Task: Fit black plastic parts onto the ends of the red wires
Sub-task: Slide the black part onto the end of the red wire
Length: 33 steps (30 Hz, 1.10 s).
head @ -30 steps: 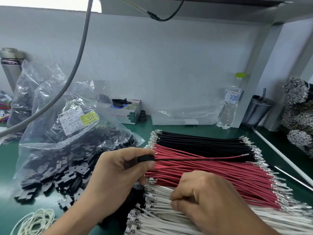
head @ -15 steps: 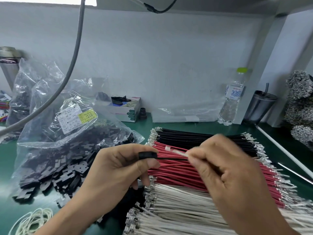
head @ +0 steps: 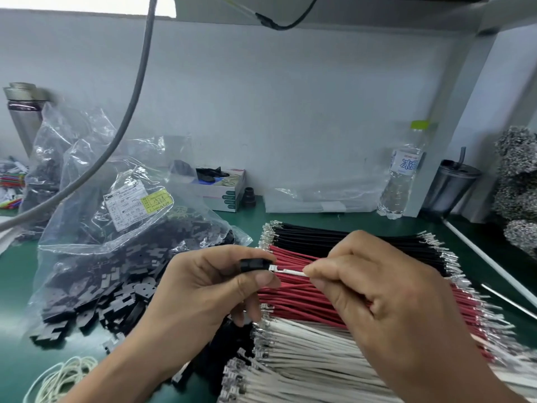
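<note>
Nearest, we list our right hand (head: 386, 301), fingertips pinching a white wire (head: 290, 271) whose metal tip touches the black plastic part (head: 255, 264). Our left hand (head: 203, 289) pinches that part between thumb and forefinger. Under both sets of fingers lie white wires (head: 305, 353), then red wires (head: 296, 303); beyond the fingertips, black wires (head: 319, 237).

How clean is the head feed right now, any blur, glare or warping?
Head view: the left hand, black part and right hand read fairly sharp; wire ends at right smear; the bag throws glare; the window blows out; the white post bows from the wide lens.
</note>
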{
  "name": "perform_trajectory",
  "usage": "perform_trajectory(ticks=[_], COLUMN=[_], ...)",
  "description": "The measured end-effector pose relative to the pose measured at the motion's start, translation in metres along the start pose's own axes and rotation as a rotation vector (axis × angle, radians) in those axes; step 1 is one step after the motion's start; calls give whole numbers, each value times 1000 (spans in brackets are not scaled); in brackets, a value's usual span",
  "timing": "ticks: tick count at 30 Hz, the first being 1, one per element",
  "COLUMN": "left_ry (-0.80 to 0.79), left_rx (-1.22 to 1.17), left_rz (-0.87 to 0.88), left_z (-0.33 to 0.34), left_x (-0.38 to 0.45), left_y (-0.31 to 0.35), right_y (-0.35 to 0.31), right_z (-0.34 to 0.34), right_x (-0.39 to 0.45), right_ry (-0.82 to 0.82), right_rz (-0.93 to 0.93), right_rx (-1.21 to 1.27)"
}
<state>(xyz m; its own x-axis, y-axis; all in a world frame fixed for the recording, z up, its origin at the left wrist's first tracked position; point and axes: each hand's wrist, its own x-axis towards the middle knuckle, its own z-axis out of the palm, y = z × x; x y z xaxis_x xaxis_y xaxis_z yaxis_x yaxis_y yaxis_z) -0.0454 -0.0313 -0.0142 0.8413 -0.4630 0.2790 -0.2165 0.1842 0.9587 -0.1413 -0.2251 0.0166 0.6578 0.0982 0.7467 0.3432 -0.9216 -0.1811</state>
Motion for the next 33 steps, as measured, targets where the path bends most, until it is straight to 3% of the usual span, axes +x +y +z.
perform_trajectory(ticks=[5,11,33], left_ry=[-49,-46,-44], left_rx=[-2,5,108], left_rz=[-16,-25,37], left_z=[1,1,2], left_x=[-1,-1,-3], left_y=[3,1,4], right_y=[3,6,-11], right_z=[6,5,9], right_x=[-4,-2,0], right_ry=[23,-75,23], right_rz=[55,112,101], right_rx=[63,78,-165])
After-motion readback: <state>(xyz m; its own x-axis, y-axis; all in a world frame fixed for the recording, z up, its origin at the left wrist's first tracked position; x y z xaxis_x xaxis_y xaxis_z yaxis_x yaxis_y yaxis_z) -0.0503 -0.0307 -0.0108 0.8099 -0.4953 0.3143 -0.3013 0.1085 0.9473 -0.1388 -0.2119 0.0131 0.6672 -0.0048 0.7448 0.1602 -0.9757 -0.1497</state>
